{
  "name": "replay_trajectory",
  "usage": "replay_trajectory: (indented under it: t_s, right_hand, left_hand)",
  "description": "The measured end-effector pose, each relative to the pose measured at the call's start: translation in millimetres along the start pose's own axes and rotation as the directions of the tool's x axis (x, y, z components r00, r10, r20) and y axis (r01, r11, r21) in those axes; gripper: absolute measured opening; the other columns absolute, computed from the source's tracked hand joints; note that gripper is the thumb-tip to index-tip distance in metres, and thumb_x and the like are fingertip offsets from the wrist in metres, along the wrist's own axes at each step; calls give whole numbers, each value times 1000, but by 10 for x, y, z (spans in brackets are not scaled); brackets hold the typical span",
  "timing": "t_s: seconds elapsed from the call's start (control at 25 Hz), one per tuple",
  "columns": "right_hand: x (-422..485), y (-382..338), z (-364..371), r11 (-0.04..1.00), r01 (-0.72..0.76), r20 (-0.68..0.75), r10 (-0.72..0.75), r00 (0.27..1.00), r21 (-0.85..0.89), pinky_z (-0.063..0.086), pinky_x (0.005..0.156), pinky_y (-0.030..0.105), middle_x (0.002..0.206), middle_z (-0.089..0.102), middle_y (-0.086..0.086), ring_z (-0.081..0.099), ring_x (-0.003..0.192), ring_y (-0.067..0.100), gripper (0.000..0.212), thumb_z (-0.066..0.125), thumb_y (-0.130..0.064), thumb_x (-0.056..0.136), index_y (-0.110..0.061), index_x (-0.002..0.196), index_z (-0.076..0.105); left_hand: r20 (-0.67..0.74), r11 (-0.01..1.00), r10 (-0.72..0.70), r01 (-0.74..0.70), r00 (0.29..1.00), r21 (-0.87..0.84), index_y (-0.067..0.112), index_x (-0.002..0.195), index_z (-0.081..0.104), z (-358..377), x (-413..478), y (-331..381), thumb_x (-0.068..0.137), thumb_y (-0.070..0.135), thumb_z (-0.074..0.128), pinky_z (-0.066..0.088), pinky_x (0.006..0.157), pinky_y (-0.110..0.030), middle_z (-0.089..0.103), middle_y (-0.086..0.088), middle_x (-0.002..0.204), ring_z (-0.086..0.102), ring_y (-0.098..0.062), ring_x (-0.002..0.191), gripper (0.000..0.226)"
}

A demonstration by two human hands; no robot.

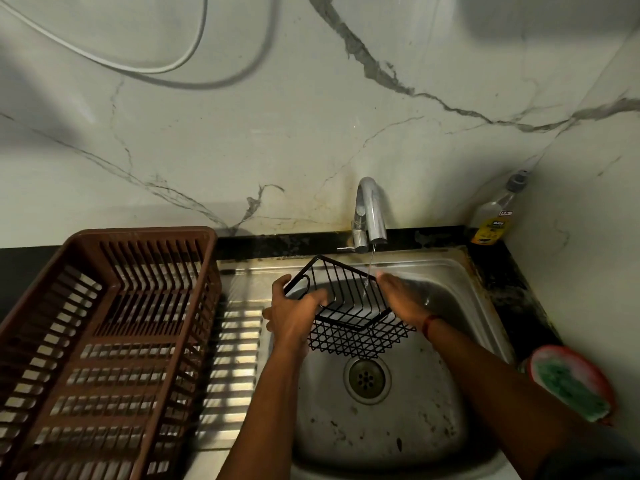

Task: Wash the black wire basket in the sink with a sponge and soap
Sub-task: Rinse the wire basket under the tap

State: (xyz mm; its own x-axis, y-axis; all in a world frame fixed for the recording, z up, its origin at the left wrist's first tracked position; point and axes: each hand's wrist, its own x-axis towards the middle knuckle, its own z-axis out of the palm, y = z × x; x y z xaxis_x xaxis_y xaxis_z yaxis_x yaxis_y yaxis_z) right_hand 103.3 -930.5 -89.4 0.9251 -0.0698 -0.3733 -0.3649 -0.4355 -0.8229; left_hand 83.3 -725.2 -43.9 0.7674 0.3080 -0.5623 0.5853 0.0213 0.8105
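Black wire basket (360, 341) held tilted over the steel sink (460, 292), above and just behind the drain (367, 377), clear of the basin floor. Left hand (294, 315) grips the basket's left rim, fingers curled round the wire. Right hand (403, 299) lies against the basket's right corner with fingers straight, not clasping; red thread (428, 325) on that wrist. Tap (370, 209) at the sink's back edge is running; 1 thin stream of water (371, 263) falls onto the basket's right corner by the right fingertips. Brown slatted dish rack (104, 323) fills the left of the worktop, standing on the ribbed drainboard (239, 358) just beside the left forearm. Soap bottle (495, 216) upright in the back right corner of the worktop. Green sponge (571, 389) sits in a pink dish (554, 351) at the sink's right edge, apart from both hands. White cable (152, 68) loops on the marble wall (277, 133) above.
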Motion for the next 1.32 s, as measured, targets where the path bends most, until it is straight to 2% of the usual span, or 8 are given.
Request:
replay_trajectory:
  t_s: [0.16,0.32,0.48,0.6,0.8,0.96,1.12,1.32]
  right_hand:
    - [59,413,-237,941,-130,-149,183,972,314,52,88,55,104,71,14,68,88,26,45,53,-64,86,-24,99,69]
    - [-64,401,-327,774,-87,-131,214,968,627,52,92,48,104,73,10,70,97,24,34,60,-47,91,-17,105,67]
    - [-81,313,-300,735,-68,-130,209,969,675,48,91,45,85,65,-1,69,93,22,26,65,-47,87,-22,97,66]
    - [-47,166,-339,799,-71,-143,193,971,598,50,82,40,71,61,-3,66,80,20,31,69,-51,80,-22,91,69]
    - [-29,-105,-400,893,-24,-216,135,967,449,43,76,34,72,59,4,56,77,21,29,66,-35,85,-6,88,66]
    - [6,-201,-299,985,-30,-260,74,963,169,42,62,29,60,55,2,51,62,17,29,71,-33,83,-13,64,62]
    - [60,-301,-144,971,-52,-286,-18,958,-234,40,56,26,48,45,-3,43,49,14,44,67,-48,82,-16,54,55]
    - [44,-578,-6,916,49,-278,-171,945,-399,33,56,26,44,40,-6,39,45,12,51,62,-48,85,-19,47,47]
  left_hand:
    - [110,994,-18,30,994,-108,64,102,56,-26,250,-257,36,32,75,55,96,-64,59,-15,132,62,-41,117,76]
    - [182,982,7,28,983,-188,43,117,59,-90,85,-114,44,23,69,49,105,-62,66,-15,126,61,-37,118,77]
    - [206,976,-29,72,978,-205,8,102,65,-125,-88,-2,78,15,53,57,55,-28,69,-11,85,69,-17,68,27]
    - [181,944,-95,146,979,-295,8,90,69,-123,-60,-109,98,23,38,54,49,-25,70,-8,70,66,-19,58,35]
    - [145,917,-67,118,987,-382,9,107,76,-58,-54,-172,103,42,35,59,67,-35,79,-17,100,76,-27,79,52]
    - [211,965,-67,117,975,-234,12,118,72,98,-196,-112,96,47,51,57,76,-37,75,-19,111,70,-35,102,47]
    - [263,999,13,-25,965,41,23,117,63,238,-306,-60,99,32,60,42,75,-31,64,-6,125,55,-13,99,20]
    - [290,953,-54,-38,956,301,23,140,51,470,-207,-236,72,55,76,55,98,-41,58,-7,139,60,-24,119,80]
